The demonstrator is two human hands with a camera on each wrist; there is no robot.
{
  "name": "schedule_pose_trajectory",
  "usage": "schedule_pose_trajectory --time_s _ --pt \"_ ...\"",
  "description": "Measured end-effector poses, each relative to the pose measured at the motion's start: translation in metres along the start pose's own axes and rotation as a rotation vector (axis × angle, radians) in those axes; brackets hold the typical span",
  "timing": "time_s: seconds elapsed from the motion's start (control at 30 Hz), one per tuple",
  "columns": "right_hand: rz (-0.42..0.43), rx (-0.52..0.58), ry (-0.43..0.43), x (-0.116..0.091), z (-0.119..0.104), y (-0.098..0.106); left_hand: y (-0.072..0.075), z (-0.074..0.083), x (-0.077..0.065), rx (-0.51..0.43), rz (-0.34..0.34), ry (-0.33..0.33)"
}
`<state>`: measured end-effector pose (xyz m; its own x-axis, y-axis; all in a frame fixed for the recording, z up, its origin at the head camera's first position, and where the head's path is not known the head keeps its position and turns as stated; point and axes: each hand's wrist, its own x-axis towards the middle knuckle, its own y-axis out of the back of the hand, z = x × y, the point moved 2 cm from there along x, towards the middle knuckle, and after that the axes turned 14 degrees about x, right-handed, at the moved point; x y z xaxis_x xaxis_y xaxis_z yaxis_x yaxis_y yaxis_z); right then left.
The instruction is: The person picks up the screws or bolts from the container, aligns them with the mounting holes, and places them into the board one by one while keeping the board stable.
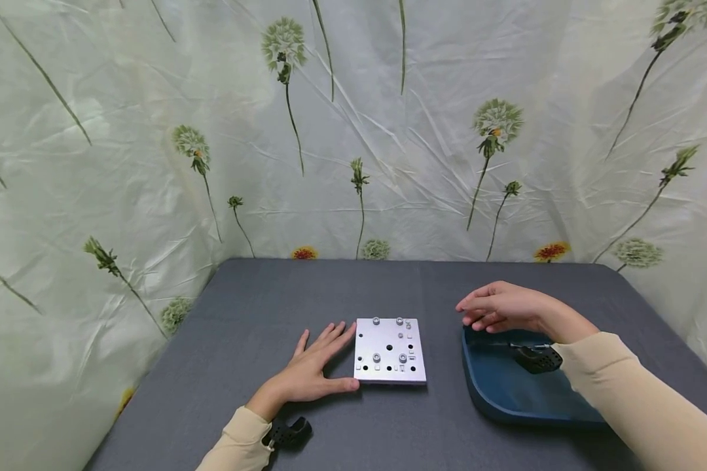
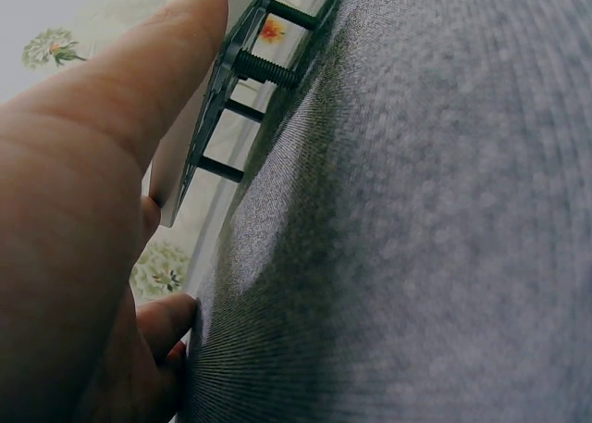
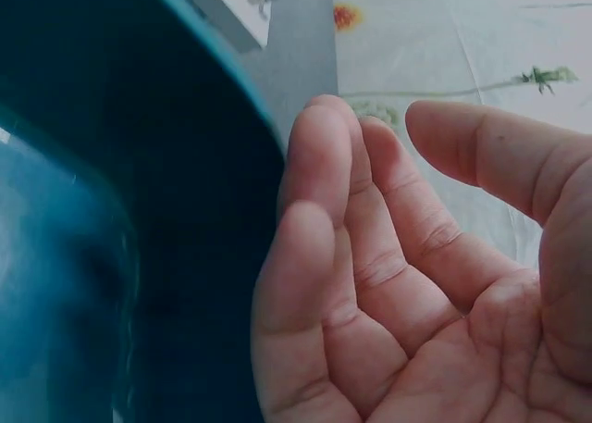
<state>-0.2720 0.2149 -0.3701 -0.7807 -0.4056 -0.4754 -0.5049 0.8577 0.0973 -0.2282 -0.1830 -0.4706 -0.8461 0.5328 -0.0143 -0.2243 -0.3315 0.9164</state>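
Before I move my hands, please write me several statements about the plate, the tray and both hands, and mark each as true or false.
1. The left hand is beside the drilled metal plate. True.
2. The right hand grips the plate. False: it is apart from the plate, at the dark blue tray.
3. In the head view, the tray is left of the plate. False: it is right.
4. Socket-head screws show on the plate. True.
5. Nothing shows beneath the plate. False: dark posts do.
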Motion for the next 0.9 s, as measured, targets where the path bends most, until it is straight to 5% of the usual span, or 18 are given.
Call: schedule_pose_trajectory --time_s 0.9 --pt "0.069 0.039 -0.045 -0.041 0.034 0.041 -0.002 -0.002 0.001 0.0 -0.002 -0.003"
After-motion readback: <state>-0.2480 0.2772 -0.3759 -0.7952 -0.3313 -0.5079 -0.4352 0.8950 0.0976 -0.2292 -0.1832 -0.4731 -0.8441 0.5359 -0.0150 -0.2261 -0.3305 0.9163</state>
